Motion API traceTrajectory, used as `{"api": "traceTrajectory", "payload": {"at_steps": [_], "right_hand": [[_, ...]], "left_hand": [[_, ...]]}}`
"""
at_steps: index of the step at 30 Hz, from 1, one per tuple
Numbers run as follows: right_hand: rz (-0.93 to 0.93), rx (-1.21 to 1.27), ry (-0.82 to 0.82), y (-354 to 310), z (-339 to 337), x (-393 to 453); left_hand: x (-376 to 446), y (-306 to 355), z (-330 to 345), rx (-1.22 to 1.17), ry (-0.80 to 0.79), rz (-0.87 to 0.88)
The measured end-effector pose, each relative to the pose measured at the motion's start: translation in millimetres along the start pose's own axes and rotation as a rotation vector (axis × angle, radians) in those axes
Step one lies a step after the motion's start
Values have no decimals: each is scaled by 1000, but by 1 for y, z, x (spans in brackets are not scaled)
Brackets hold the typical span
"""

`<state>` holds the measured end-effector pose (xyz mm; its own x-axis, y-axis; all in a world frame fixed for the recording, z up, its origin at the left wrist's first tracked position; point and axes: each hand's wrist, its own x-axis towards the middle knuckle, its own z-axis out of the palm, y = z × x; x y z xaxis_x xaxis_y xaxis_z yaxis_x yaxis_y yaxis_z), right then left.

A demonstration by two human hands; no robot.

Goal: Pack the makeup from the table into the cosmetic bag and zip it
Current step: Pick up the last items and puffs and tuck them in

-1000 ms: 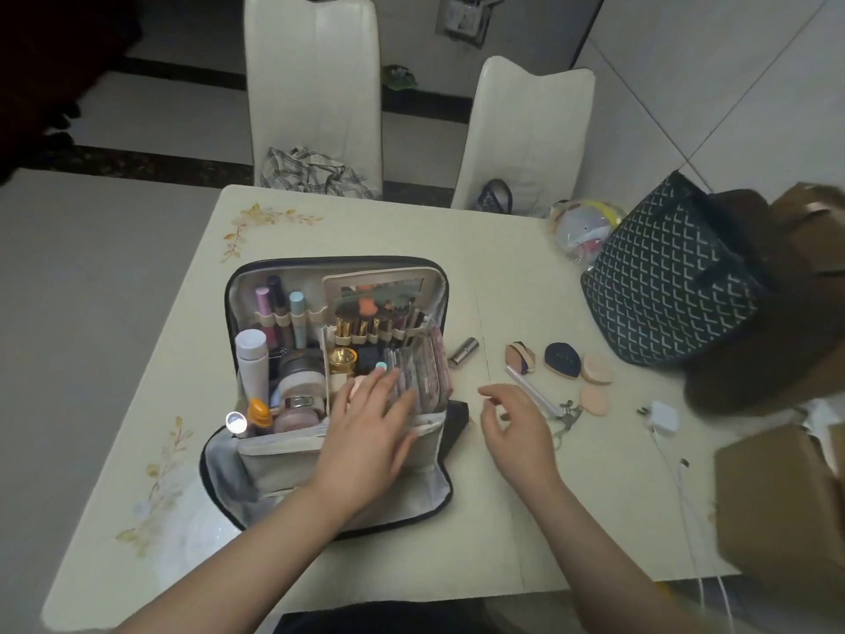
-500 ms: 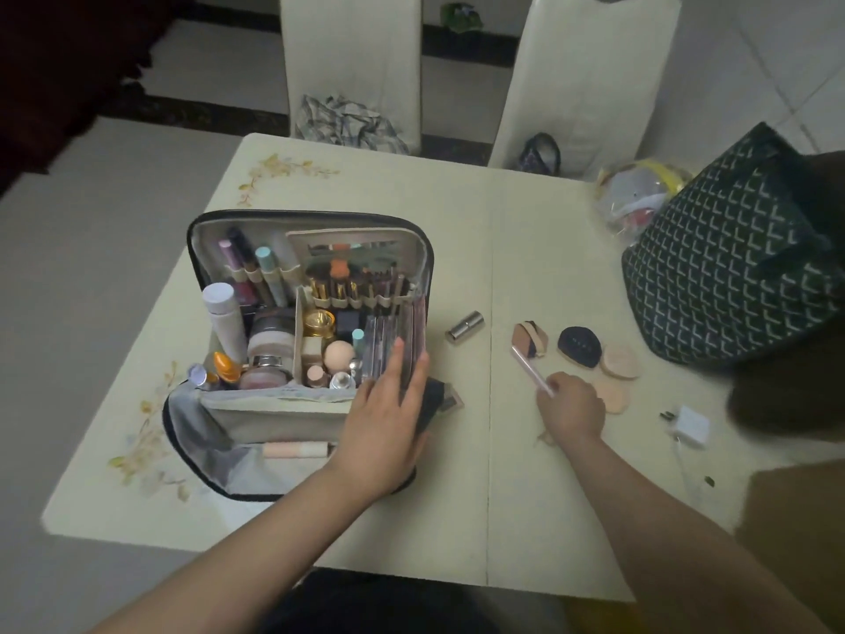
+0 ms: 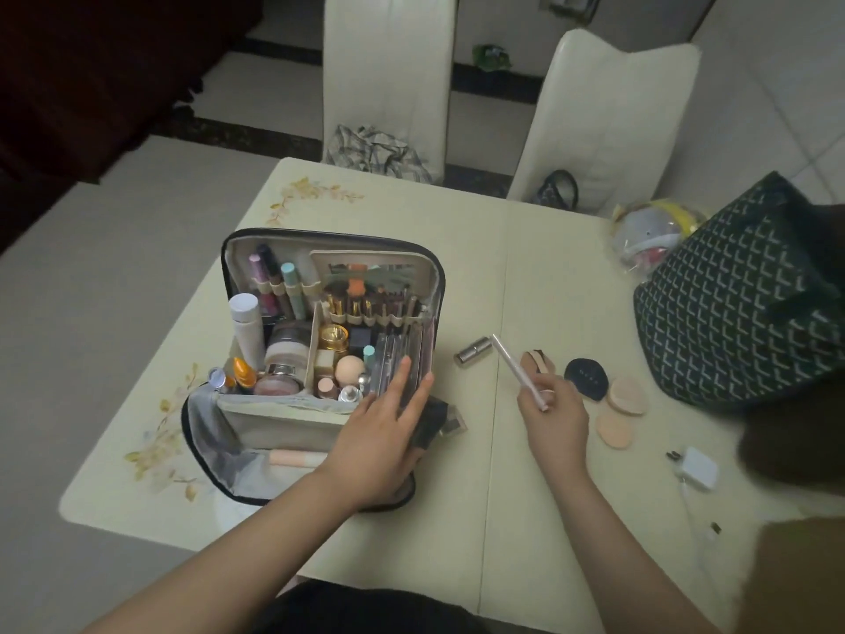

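The open cosmetic bag (image 3: 283, 421) stands on the left half of the table, packed with bottles, jars, brushes and flat palettes. My left hand (image 3: 382, 432) rests on its right front corner, fingers straight against the palettes. To the right of the bag, my right hand (image 3: 555, 411) grips a thin pale pink makeup pen (image 3: 514, 366), lifted off the table and pointing up-left. Loose on the table lie a metallic lipstick tube (image 3: 473, 351), a brown sponge (image 3: 537, 361), a black puff (image 3: 586, 377) and two peach puffs (image 3: 626, 396).
A dark patterned tote bag (image 3: 740, 308) fills the right side of the cream table (image 3: 503, 240). A white charger plug (image 3: 697, 469) with cable lies at the right. A clear pouch (image 3: 649, 233) sits at the back right. Two white chairs (image 3: 608, 116) stand behind.
My right hand reached right to the pen beside the sponges, took hold of it and lifted it. My left hand shifted to the bag's right front corner.
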<state>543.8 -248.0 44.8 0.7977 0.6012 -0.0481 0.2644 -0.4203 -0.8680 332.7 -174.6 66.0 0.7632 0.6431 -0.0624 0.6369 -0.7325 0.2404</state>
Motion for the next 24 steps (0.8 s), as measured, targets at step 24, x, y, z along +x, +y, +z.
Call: {"api": "traceTrajectory", "payload": {"at_steps": [24], "right_hand": [[-449, -332, -528, -182, 188, -69]], "left_hand": [[-65, -184, -33, 3, 364, -9]]}}
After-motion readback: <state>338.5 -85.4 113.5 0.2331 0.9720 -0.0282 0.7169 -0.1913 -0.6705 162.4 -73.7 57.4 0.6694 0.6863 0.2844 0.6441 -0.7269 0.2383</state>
